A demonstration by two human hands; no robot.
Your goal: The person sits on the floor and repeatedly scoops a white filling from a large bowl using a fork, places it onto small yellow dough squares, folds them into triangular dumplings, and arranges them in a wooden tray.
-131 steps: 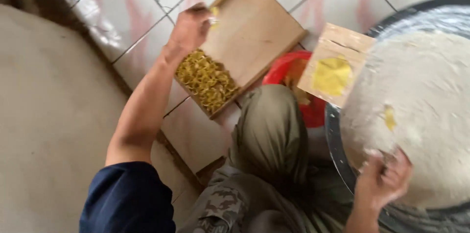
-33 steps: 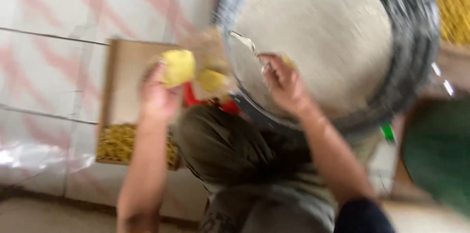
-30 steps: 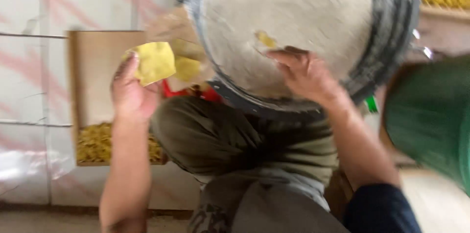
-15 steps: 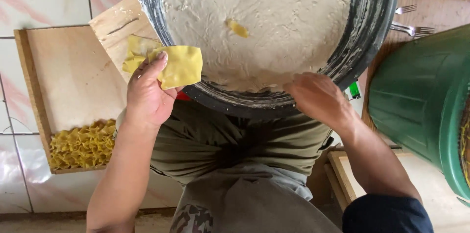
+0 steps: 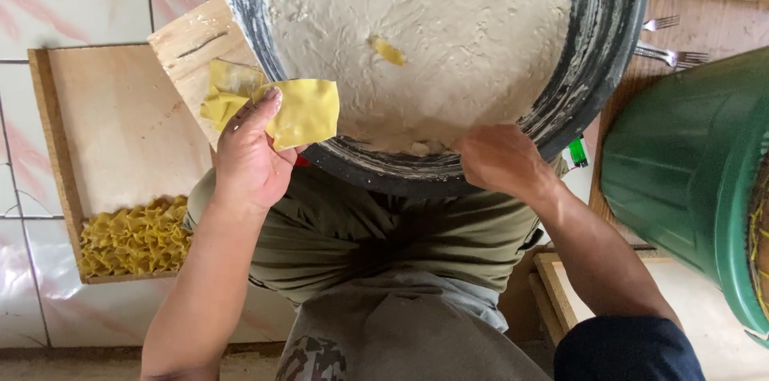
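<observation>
— While the left hand (image 5: 248,161) pinches a yellow wrapper (image 5: 308,112) beside the basin (image 5: 597,68), which step is this?
— Loading filling, I'd judge. Right hand (image 5: 501,161) rests at the basin's near rim, grip curled, holding nothing I can see. Next needs a dab of paste (image 5: 416,36).

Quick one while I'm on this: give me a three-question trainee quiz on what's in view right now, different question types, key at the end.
1. True or false: the left hand holds a yellow wrapper.
2. Multiple choice: where do the folded yellow pieces lie? A) in the green bin; B) at the near end of the wooden tray; C) on the forks.
3. Fill in: the right hand rests at the rim of the big ___ of pale filling.

Key: 1 true; 2 B; 3 bowl.
</observation>
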